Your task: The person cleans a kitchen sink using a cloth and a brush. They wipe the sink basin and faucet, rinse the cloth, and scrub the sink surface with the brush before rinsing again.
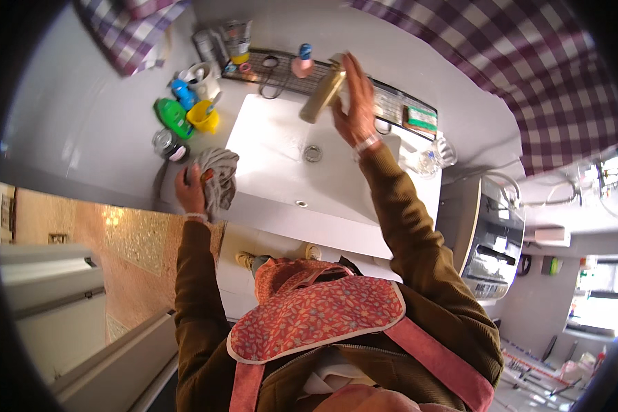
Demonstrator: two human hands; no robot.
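At the left end of a white sink, my left hand rests against a bunched grey cloth. Something small and orange shows between the fingers and the cloth; how firmly the hand holds them is unclear. My right hand is raised beside the gold-coloured faucet, behind the basin. Its fingers are extended along the faucet's right side, and the picture does not settle whether they touch it. The round metal drain lies below the faucet.
A green bottle, yellow cup, blue bottle and dark-labelled jar stand left of the basin. Behind it, a black wire rack bears a pink bottle and green sponge. Clear glassware stands right.
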